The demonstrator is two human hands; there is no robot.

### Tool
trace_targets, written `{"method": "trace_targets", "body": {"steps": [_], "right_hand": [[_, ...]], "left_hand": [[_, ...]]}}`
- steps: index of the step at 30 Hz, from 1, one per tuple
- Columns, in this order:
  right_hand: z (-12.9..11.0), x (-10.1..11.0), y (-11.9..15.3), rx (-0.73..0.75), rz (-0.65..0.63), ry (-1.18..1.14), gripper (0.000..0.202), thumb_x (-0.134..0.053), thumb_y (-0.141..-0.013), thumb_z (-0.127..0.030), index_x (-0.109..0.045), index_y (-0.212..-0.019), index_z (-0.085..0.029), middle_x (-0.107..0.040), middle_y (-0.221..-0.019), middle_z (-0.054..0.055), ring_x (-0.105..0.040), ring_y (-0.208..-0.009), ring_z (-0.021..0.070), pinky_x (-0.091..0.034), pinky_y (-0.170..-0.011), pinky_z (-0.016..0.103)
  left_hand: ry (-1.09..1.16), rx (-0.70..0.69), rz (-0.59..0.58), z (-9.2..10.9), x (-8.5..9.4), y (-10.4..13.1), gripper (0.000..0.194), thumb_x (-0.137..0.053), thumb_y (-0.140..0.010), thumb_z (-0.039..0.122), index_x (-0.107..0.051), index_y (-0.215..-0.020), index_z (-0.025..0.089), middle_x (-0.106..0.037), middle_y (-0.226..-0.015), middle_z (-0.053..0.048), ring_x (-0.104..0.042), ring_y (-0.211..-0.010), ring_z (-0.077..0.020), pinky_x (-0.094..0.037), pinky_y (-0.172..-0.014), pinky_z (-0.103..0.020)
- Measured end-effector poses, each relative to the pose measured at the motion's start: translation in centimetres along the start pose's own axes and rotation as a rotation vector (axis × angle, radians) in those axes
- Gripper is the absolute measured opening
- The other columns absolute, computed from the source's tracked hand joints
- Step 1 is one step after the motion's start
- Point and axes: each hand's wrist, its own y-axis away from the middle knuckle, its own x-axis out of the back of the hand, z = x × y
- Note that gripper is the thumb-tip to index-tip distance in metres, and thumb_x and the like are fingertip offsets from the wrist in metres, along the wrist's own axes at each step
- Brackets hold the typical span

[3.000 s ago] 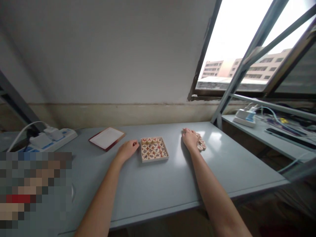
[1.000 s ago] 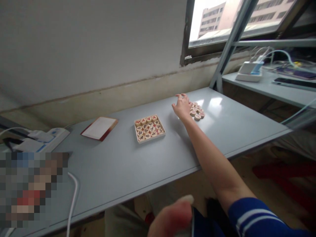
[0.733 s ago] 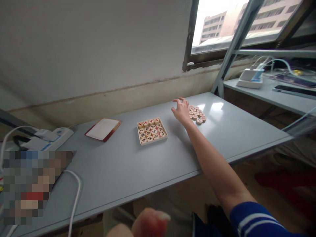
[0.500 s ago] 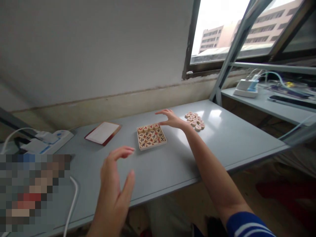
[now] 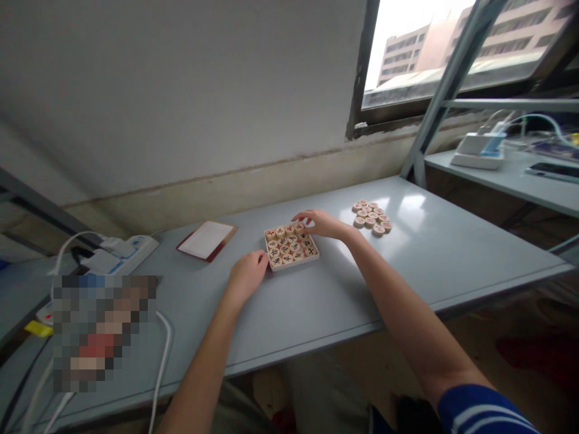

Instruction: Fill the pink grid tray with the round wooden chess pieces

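A small square box full of round wooden chess pieces sits mid-table. My left hand rests on the table against the box's front left corner, fingers curled. My right hand reaches over the box's far right corner, fingertips on a piece there; whether it grips the piece is unclear. A loose cluster of several more wooden pieces lies on the grey table to the right of that hand.
A flat red-edged lid lies left of the box. A white power strip with plugs and cables sits at the far left. A metal frame post rises at the table's right rear. A side shelf holds a charger and a phone.
My right hand left the loose pieces and came to the box's far right corner. My left hand dropped out of view, rose again and settled at the box's left corner.
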Motion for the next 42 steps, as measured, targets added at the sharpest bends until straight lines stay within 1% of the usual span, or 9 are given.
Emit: {"method": "trace_targets", "body": {"steps": [5,10,13,20,26,33,36,39,42], "right_hand": [[-0.2,0.0,0.1,0.031,0.038,0.092,0.024,-0.055,-0.074,-0.028,-0.062,-0.096,-0.023,-0.06,-0.091,0.004,-0.053,-0.079,0.0144,-0.04,-0.071,0.025],[0.0,0.0,0.2,0.05,0.043,0.073,0.024,-0.055,-0.074,-0.028,-0.061,-0.096,-0.02,-0.06,-0.089,0.005,-0.053,-0.077,0.014,-0.04,-0.07,0.025],[0.0,0.0,0.3,0.06,0.048,0.067,0.023,-0.055,-0.075,-0.027,-0.06,-0.096,-0.021,-0.06,-0.089,0.005,-0.053,-0.077,0.0139,-0.04,-0.07,0.025],[-0.2,0.0,0.3,0.038,0.041,0.059,0.022,-0.056,-0.074,-0.025,-0.059,-0.095,-0.02,-0.06,-0.089,0.005,-0.054,-0.077,0.0139,-0.041,-0.071,0.025],[-0.1,-0.3,0.2,-0.008,0.025,-0.009,0.033,-0.056,-0.074,-0.02,-0.053,-0.106,-0.017,-0.06,-0.09,0.005,-0.055,-0.079,0.0136,-0.043,-0.071,0.025],[0.4,0.6,0.3,-0.074,-0.006,-0.019,0.036,-0.057,-0.074,-0.028,-0.054,-0.109,-0.018,-0.061,-0.093,0.007,-0.056,-0.081,0.0158,-0.043,-0.073,0.029],[1.0,1.8,1.0,-0.18,0.179,0.165,0.033,-0.056,-0.074,-0.033,-0.057,-0.105,-0.022,-0.055,-0.108,0.008,-0.048,-0.1,0.0238,-0.037,-0.083,0.041],[2.4,2.3,1.6,-0.402,0.48,0.329,0.031,-0.052,-0.076,-0.033,-0.058,-0.105,-0.023,-0.045,-0.121,0.01,-0.035,-0.112,0.0304,-0.03,-0.085,0.051],[4.3,1.8,2.2,-0.639,0.643,0.372,0.034,-0.046,-0.078,-0.031,-0.055,-0.109,-0.019,-0.04,-0.124,0.014,-0.031,-0.113,0.032,-0.029,-0.083,0.053]], "left_hand": [[0.166,-0.093,-0.104,-1.3,0.6,-1.5,0.048,-0.024,-0.082,0.045,-0.057,-0.066,0.015,-0.057,-0.058,-0.003,-0.05,-0.056,-0.0134,-0.031,-0.053,-0.022],[0.292,-0.264,-0.462,-2.1,2.1,-3.1,0.039,-0.033,-0.079,0.041,-0.058,-0.066,0.014,-0.055,-0.057,-0.001,-0.047,-0.053,-0.0109,-0.032,-0.052,-0.021],[0.329,-0.284,-0.554,-2.0,2.7,-3.8,0.038,-0.036,-0.077,0.039,-0.06,-0.067,0.012,-0.054,-0.057,-0.001,-0.046,-0.053,-0.0101,-0.032,-0.052,-0.021],[0.331,-0.255,-0.561,-1.6,2.5,-4.3,0.033,-0.037,-0.074,0.031,-0.061,-0.061,0.011,-0.052,-0.053,-0.001,-0.043,-0.049,-0.009,-0.032,-0.051,-0.021],[0.323,-0.205,-0.531,-1.7,2.3,-4.2,0.034,-0.034,-0.074,0.028,-0.062,-0.063,0.012,-0.055,-0.055,-0.002,-0.044,-0.051,-0.0095,-0.034,-0.053,-0.021],[0.314,-0.218,-0.522,-1.4,2.4,-4.0,0.031,-0.035,-0.072,0.023,-0.06,-0.059,0.011,-0.053,-0.049,-0.002,-0.046,-0.047,-0.0102,-0.034,-0.05,-0.021],[0.287,-0.188,-0.506,-1.0,2.6,-4.4,0.033,-0.033,-0.073,0.021,-0.058,-0.055,0.011,-0.054,-0.048,-0.003,-0.047,-0.046,-0.0106,-0.035,-0.051,-0.022],[0.209,-0.17,-0.466,-0.4,2.7,-5.4,0.033,-0.034,-0.073,0.022,-0.056,-0.05,0.013,-0.053,-0.046,-0.003,-0.047,-0.045,-0.0111,-0.035,-0.053,-0.023],[0.15,-0.175,-0.412,0.4,2.2,-6.7,0.033,-0.035,-0.073,0.023,-0.055,-0.049,0.013,-0.054,-0.047,-0.003,-0.047,-0.046,-0.0115,-0.035,-0.053,-0.023]]}}
